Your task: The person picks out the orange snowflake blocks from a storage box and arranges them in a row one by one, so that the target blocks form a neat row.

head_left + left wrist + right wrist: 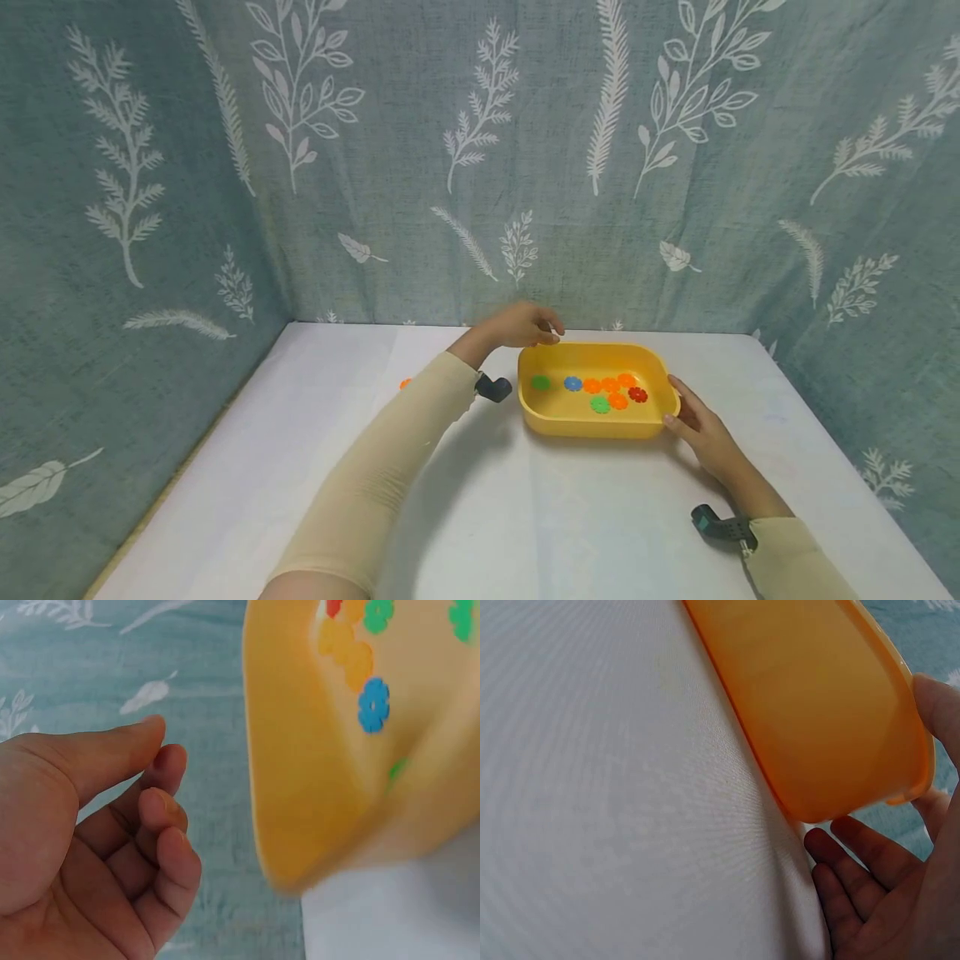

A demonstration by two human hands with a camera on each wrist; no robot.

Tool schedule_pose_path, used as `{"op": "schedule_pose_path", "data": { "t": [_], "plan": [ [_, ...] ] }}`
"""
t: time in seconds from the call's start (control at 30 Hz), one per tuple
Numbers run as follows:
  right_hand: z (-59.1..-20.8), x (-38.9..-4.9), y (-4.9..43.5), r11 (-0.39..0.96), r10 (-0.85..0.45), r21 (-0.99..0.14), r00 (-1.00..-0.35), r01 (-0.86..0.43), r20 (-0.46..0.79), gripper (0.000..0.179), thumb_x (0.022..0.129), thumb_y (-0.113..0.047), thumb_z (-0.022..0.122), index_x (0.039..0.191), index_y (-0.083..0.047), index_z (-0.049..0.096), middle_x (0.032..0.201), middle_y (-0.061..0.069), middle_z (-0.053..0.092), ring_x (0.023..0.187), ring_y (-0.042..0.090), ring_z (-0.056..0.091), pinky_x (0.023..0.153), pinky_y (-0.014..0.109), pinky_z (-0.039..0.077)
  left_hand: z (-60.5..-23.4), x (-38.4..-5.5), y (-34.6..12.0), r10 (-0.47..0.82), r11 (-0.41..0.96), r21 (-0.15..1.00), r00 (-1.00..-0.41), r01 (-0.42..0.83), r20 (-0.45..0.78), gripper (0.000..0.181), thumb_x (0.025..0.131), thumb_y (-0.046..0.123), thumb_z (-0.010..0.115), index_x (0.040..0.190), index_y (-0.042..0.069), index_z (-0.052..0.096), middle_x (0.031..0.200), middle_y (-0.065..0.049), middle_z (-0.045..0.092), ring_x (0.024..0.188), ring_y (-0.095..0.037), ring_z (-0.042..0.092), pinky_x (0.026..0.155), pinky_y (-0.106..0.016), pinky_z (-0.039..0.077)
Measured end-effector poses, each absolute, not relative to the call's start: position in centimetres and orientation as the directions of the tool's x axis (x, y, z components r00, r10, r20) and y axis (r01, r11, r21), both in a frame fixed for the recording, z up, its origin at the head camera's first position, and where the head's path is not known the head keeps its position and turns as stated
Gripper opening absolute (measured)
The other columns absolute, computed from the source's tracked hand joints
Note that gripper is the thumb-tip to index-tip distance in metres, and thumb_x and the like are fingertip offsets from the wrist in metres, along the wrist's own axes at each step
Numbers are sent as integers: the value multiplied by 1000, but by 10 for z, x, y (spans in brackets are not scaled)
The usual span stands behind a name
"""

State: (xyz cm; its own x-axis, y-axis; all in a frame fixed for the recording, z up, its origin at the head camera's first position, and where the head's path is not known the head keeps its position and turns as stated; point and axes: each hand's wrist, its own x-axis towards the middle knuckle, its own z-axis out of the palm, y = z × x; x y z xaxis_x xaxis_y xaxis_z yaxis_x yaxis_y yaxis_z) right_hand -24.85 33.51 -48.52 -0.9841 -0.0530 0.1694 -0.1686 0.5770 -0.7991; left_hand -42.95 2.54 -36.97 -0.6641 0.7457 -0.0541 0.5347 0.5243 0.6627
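Note:
A yellow plastic tray (592, 427) lies on the white table, holding several small flower-shaped discs: orange ones, a blue disc (573, 383), a red disc (637, 394) and green ones. Over the tray's back left corner hovers my left hand (523, 325), its fingers loosely bent. In the left wrist view the thumb tip is close to the index fingertip, with nothing visible between them. My right hand (700, 427) holds the tray's right end. Its thumb lies on the rim and its other fingers are against the end wall, seen in the right wrist view.
An orange disc (406, 384) on the table (330, 367) peeks out beside the left sleeve (390, 450), partly hidden by it. Green patterned cloth (420, 150) hangs behind the table and along both sides. Each wrist wears a dark camera.

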Motion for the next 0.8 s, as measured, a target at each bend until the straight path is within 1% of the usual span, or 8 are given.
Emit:
{"op": "schedule_pose_path", "data": {
  "t": [0.1, 0.17, 0.3, 0.37, 0.43, 0.57, 0.67, 0.8],
  "plan": [
    [-487, -250, 336, 579, -52, -797, -984, -171, 173, 73, 100, -27, 56, 157, -13, 13, 157, 24, 18, 134, 49, 33, 102, 55, 33, -372, -430, 35, 754, 511, 680, -653, 526, -62, 21, 95, 18, 65, 115, 11, 69, 102, -1, 66, 98, -26, 63, 75, -26, 53],
    [-487, -251, 336, 577, -53, -798, -983, -172, 174, 73, 100, -26, 56, 157, -14, 14, 157, 24, 18, 134, 49, 32, 102, 55, 33, -374, -429, 41, 761, 503, 687, -646, 524, -65, 23, 95, 17, 65, 116, 9, 68, 102, -1, 67, 95, -25, 63, 73, -27, 53],
    [-488, -251, 336, 574, -52, -801, -983, -173, 175, 72, 99, -25, 57, 157, -14, 14, 157, 24, 18, 134, 49, 31, 101, 55, 33, -377, -427, 51, 771, 492, 692, -633, 529, -64, 25, 95, 16, 66, 117, 5, 68, 98, -2, 68, 79, -24, 62, 69, -27, 52],
    [-488, -251, 337, 573, -51, -802, -984, -171, 173, 72, 99, -25, 57, 157, -14, 14, 157, 24, 18, 134, 49, 32, 101, 55, 33, -380, -426, 55, 779, 477, 700, -624, 531, -58, 25, 94, 15, 66, 116, 4, 68, 97, -5, 69, 70, -23, 59, 66, -27, 51],
    [-489, -251, 337, 571, -49, -803, -984, -167, 170, 73, 99, -27, 57, 157, -14, 15, 156, 24, 18, 134, 49, 32, 101, 55, 33, -384, -427, 59, 784, 461, 722, -617, 516, -59, 25, 94, 15, 67, 115, 3, 69, 95, -6, 69, 66, -21, 57, 65, -27, 51],
    [-489, -251, 337, 570, -47, -805, -985, -163, 166, 73, 99, -30, 57, 157, -13, 14, 157, 24, 18, 134, 49, 31, 101, 55, 32, -393, -426, 66, 782, 435, 774, -620, 460, -71, 25, 93, 13, 67, 115, 1, 68, 96, -6, 68, 66, -20, 58, 67, -28, 53],
    [-490, -251, 336, 568, -43, -807, -985, -162, 168, 74, 99, -31, 57, 157, -13, 15, 157, 24, 18, 135, 48, 31, 102, 55, 31, -398, -426, 72, 773, 438, 789, -628, 431, -87, 26, 93, 13, 68, 116, 1, 68, 96, -4, 66, 68, -21, 59, 68, -29, 54],
    [-491, -252, 336, 562, -38, -811, -985, -162, 170, 75, 99, -31, 58, 157, -13, 15, 157, 22, 17, 136, 47, 30, 101, 54, 32, -403, -425, 80, 787, 440, 793, -606, 422, -113, 27, 93, 12, 67, 117, -1, 67, 91, -7, 64, 62, -20, 54, 64, -28, 52]
  ]
}}
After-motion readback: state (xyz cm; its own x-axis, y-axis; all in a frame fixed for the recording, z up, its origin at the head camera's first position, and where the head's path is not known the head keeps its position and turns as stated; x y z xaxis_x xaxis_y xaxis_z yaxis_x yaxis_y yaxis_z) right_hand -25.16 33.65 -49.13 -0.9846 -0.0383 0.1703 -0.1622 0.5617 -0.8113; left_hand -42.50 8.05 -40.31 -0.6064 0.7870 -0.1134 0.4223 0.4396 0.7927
